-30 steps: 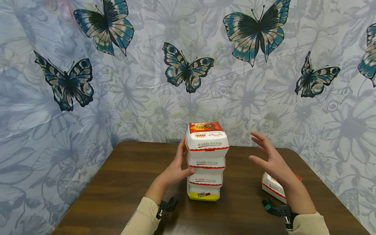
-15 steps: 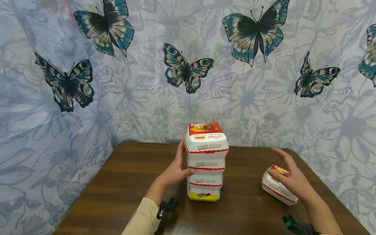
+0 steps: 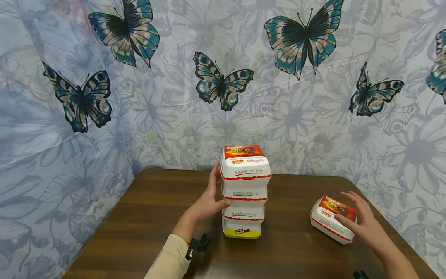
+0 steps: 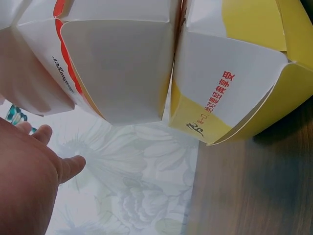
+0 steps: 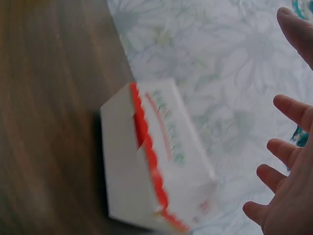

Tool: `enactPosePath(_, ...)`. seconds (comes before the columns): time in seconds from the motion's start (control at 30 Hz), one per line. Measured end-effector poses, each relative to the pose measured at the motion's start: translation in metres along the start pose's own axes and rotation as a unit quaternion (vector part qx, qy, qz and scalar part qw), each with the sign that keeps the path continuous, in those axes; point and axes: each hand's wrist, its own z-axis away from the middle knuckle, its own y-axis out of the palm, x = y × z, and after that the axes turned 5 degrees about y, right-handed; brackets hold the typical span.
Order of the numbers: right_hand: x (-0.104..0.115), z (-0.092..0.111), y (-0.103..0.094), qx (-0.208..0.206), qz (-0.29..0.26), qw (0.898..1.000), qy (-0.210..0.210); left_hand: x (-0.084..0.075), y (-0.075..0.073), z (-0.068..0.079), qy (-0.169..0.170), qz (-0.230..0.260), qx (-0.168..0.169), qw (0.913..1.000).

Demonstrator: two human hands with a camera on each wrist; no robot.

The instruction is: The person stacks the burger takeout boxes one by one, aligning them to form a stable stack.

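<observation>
At the far left, a pale grey floral cloth wall covering (image 3: 167, 135) printed with teal-and-black butterflies (image 3: 78, 99) rises behind a dark brown wood-grain table (image 3: 139, 232). A cream long sleeve (image 3: 168, 257) leads to a black wrist device (image 3: 199, 244) and the left hand (image 3: 205, 201), which is open, fingers straight along the left side of the stack and thumb at its front edge; how firmly it presses, I cannot tell. That upright stack of white paper burger boxes (image 3: 245, 193) stands on the table, with red scalloped edges, a red picture panel on top and yellow at the bottom. Well apart to its right, a single white paper box with a red top panel (image 3: 329, 221) sits flat and angled. Just beside it, the right hand (image 3: 364, 221) is open, fingers spread and holding nothing, its thumb overlapping the box in the head view.
</observation>
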Motion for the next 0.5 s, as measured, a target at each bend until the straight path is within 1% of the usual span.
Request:
enactPosePath(0.17, -0.019, 0.004, 0.001, 0.000, 0.013, 1.000, 0.027, 0.002, 0.000, 0.000, 0.001, 0.000, 0.002, 1.0000)
enactPosePath(0.27, -0.029, 0.005, 0.001, 0.012, 0.011, 0.999, 0.042, 0.002, 0.001, 0.000, 0.005, 0.000, 0.003, 1.0000)
enactPosePath(0.37, -0.039, 0.005, 0.001, 0.019, 0.013, 0.999, 0.047, 0.001, 0.001, -0.001, 0.004, -0.001, 0.000, 1.0000)
enactPosePath(0.5, -0.047, 0.006, 0.002, 0.032, 0.010, 0.998, 0.058, 0.001, 0.000, 0.000, 0.005, -0.003, -0.001, 1.0000)
